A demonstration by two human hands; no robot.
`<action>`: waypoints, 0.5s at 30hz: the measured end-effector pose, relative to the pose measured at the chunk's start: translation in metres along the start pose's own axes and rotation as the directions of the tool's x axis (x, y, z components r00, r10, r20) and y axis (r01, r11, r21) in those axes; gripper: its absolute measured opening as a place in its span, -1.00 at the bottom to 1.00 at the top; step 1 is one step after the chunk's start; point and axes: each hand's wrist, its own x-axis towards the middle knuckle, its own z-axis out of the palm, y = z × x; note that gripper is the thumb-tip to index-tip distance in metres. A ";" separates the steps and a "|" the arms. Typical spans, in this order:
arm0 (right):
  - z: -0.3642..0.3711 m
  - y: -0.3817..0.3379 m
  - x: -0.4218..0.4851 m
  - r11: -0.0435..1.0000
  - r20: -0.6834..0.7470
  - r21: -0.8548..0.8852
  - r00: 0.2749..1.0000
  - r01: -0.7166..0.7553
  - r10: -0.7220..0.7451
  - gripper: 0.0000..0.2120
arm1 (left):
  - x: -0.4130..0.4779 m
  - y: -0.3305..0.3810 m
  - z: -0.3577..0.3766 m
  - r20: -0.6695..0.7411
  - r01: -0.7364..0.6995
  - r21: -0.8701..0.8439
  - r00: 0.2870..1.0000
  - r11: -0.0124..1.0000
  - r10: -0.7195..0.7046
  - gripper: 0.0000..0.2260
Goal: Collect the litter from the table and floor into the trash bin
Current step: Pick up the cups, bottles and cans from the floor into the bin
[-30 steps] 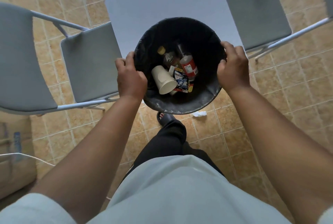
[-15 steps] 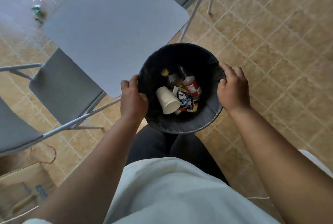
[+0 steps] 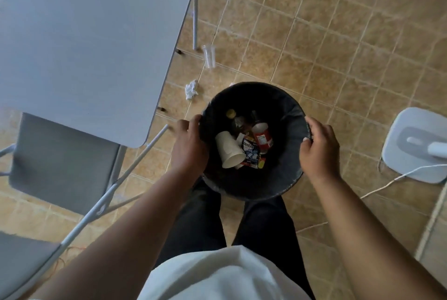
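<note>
Holding the round black bag-lined trash bin [image 3: 254,186] above the tan tiled floor [image 3: 338,46], the left hand [image 3: 189,148] and right hand [image 3: 319,150] each curl their grip over opposite rims. Inside lie a white paper cup [image 3: 228,150], a red-labelled plastic bottle [image 3: 262,137] and a blue gum wrapper [image 3: 250,152]. A crumpled white tissue [image 3: 191,89] and a clear plastic cup [image 3: 209,55] lie on the floor beside the grey square table [image 3: 84,46].

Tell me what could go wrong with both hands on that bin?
Both the left hand and right hand grip the trash bin, so neither is free for the crumpled paper and clear plastic cup on the floor; they might get missed. The white cable to the right could snag a foot.
</note>
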 end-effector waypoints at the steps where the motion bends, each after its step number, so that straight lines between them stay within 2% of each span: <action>1: 0.010 0.005 -0.006 1.000 -0.013 0.006 1.000 -0.021 0.021 -0.52 | 0.001 -0.007 0.005 0.013 -0.031 0.027 0.999 0.999 0.031 -0.46; 7: 0.069 0.044 -0.039 0.993 0.028 0.034 0.994 -0.109 0.108 -0.52 | 0.009 -0.043 0.046 0.064 -0.055 0.099 0.997 0.994 0.049 -0.46; 12: 0.115 0.091 -0.035 0.993 0.077 0.028 0.991 -0.115 0.113 -0.52 | 0.025 -0.066 0.102 0.050 -0.107 0.133 0.994 0.985 0.101 -0.51; 15: 0.140 0.119 -0.022 0.994 0.096 0.015 0.990 -0.108 0.106 -0.52 | 0.041 -0.074 0.136 0.050 -0.071 0.142 0.997 0.987 0.065 -0.53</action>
